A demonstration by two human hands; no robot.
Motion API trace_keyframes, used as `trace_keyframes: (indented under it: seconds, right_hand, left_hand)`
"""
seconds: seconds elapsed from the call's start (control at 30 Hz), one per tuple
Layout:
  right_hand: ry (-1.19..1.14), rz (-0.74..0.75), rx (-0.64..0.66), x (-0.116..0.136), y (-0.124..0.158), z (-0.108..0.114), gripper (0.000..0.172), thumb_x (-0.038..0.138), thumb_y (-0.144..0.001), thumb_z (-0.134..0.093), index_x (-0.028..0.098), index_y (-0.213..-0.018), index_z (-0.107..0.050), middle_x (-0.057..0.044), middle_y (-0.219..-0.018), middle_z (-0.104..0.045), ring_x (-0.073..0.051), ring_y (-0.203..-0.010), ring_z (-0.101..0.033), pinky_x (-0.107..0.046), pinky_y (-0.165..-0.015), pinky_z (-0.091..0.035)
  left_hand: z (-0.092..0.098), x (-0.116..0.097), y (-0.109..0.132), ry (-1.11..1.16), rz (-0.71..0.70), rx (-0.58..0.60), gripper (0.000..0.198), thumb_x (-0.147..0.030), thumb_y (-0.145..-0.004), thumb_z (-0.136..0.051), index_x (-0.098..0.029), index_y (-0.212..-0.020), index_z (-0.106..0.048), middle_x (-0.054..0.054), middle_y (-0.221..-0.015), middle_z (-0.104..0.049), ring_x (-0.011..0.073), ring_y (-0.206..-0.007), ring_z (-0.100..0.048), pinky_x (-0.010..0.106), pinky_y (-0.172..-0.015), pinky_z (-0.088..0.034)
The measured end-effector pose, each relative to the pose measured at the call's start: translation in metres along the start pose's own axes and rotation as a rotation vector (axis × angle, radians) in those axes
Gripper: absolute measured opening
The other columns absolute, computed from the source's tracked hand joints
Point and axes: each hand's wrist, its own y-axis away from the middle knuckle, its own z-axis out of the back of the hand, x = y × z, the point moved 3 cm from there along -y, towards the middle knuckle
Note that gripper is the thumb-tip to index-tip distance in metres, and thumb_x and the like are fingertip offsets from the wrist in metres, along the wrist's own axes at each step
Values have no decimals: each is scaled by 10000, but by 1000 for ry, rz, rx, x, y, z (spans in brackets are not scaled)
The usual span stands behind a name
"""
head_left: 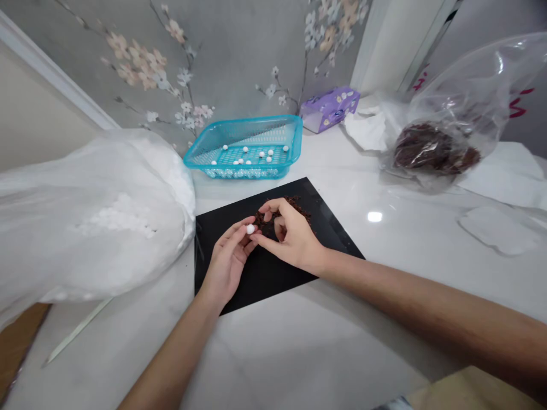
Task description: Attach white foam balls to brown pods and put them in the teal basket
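Note:
My left hand (228, 259) pinches a small white ball (250, 229) between thumb and fingers, low over a black board (256, 290). Close beside it is my right hand (294, 236), its thumb stretched toward the ball and its other fingers curved away from the thumb. Nothing shows in the gap between them. Whether the right thumb touches the ball or the left fingertips, I cannot tell. Dark brown shreds (299, 208) lie in a loose heap on the board, partly hidden behind the right hand.
Behind the board stands a blue plastic basket (294, 139) with several white balls inside. A large white bag (106, 216) of white bits fills the left. At the back are a purple tissue pack (331, 108) and, further right, a clear bag (448, 142) of brown shreds.

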Motion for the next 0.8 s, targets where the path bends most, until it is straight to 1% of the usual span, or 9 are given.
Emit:
trace_keyframes:
  seconds: [0.13, 0.23, 0.3, 0.43, 0.5, 0.57, 0.63, 0.73, 0.8]
  right_hand:
    - [17, -29, 15, 0, -1, -1, 340, 251, -740, -605, 196, -1030, -436, 17, -894, -476, -17, -488, -385, -186, -473, -355]
    - [41, -22, 36, 1, -2, -1, 288, 237, -754, -582, 195, -1007, -452, 14, -893, -483, -31, -516, -391, -193, -500, -362]
    - [63, -13, 55, 1, -2, -1, 233, 228, -770, -555, 192, -982, -467, 12, -888, -492, -40, -529, -390, -198, -511, -362]
    - [96, -21, 75, 0, -4, -2, 234, 267, -775, -561, 186, -979, -478, 6, -872, -506, -59, -550, -396, -208, -522, -367]
    - [106, -29, 81, 0, -5, -2, 234, 267, -777, -561, 185, -980, -481, 3, -870, -505, -62, -551, -397, -211, -528, -372]
    - [113, -35, 88, 0, -5, -3, 214, 249, -782, -546, 186, -976, -483, 0, -873, -504, -64, -549, -399, -215, -533, -377]
    - [118, -38, 97, 0, -6, -3, 201, 234, -784, -532, 188, -974, -483, -2, -877, -506, -67, -550, -406, -219, -537, -382]
    - [124, -33, 98, 0, -6, -3, 193, 210, -785, -514, 190, -975, -483, -2, -881, -509, -69, -552, -415, -225, -546, -393]
    - [128, -27, 95, -1, -6, -3, 191, 192, -785, -502, 191, -975, -482, -2, -885, -512, -70, -557, -424, -230, -558, -400]
  left_hand:
    - [1, 2, -1, -16, -17, -14, 169, -247, -708, -681, -193, -867, -704, -5, -794, -676, 84, -752, -613, 167, -714, -485]
    - [1, 1, -1, -76, -85, -16, 157, -227, -699, -686, -211, -856, -690, -6, -854, -661, 93, -782, -607, 187, -732, -487]
    - [1, -4, -1, -177, -144, -2, 148, -233, -703, -683, -215, -850, -680, -4, -856, -647, 104, -783, -604, 203, -726, -492]
    - [1, -28, -5, -449, -354, 1, 153, -269, -710, -679, -223, -855, -668, -1, -830, -642, 109, -741, -609, 197, -668, -485]
    - [0, -44, -8, -536, -492, -14, 137, -266, -722, -670, -227, -852, -658, -1, -850, -637, 102, -727, -607, 186, -639, -474]
    - [-3, -57, -9, -581, -591, -38, 129, -262, -724, -669, -229, -846, -647, -1, -858, -632, 104, -722, -604, 190, -629, -470]
    - [-7, -65, -9, -604, -630, -59, 181, -264, -716, -676, -237, -893, -646, 5, -871, -635, 116, -735, -601, 202, -633, -472]
    - [-13, -72, -8, -659, -623, -69, 288, -283, -709, -679, -238, -992, -658, 19, -897, -645, 135, -772, -587, 222, -655, -475]
    - [-18, -77, -12, -715, -630, -61, 275, -307, -717, -665, -227, -981, -676, 29, -932, -644, 145, -797, -576, 230, -669, -470]
